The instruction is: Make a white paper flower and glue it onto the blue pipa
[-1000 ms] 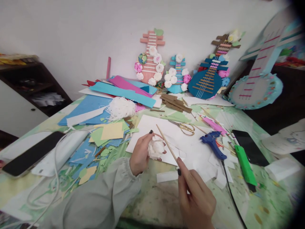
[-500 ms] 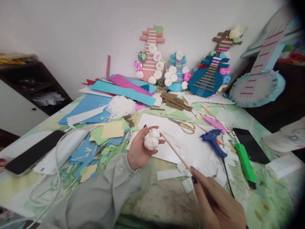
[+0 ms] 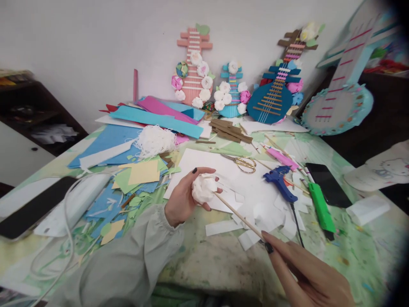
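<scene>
A white paper flower rests in my left hand, whose fingers curl round its sides. My right hand pinches the lower end of a thin wooden stick between thumb and fingers. The stick's far tip meets the lower right side of the flower. Beneath and behind them lie white paper sheets and loose white strips. Gold-handled scissors sit on the paper beyond my hands. A blue glue gun lies to their right.
A green cutter and a black phone are at the right. Coloured paper scraps, white string and another phone with a cable are at the left. Decorated paper instruments lean against the wall.
The stick's tip has moved from the flower's upper right to its lower right. The flower has turned a little in my left hand. The whole view has shifted slightly.
</scene>
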Available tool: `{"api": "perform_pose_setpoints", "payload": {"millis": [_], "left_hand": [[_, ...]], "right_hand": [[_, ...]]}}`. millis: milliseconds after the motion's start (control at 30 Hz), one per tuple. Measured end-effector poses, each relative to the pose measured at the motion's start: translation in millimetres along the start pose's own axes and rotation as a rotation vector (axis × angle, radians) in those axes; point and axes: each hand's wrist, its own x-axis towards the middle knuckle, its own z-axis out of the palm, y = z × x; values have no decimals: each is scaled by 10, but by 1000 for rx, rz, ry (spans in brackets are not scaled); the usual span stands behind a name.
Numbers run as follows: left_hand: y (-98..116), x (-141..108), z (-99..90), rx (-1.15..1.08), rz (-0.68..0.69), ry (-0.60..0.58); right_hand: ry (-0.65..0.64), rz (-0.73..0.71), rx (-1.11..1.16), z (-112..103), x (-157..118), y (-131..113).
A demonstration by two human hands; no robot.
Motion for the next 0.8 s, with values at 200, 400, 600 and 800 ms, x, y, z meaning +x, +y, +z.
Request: {"api": "perform_pose_setpoints", "payload": {"millis": [200, 400, 600, 800], "left_hand": [[-18, -8, -5, 97, 35, -28], [-57, -3, -51, 187, 65, -141], [-92, 13, -89, 268, 120, -186], [-123, 13, -133, 365, 197, -256]], "right_hand": [[52, 76, 22, -3, -44, 2], [-39, 42, -3, -76, -28, 36], [-73, 83, -12, -111, -97, 62], [0, 202, 44, -57, -165, 34]]}}
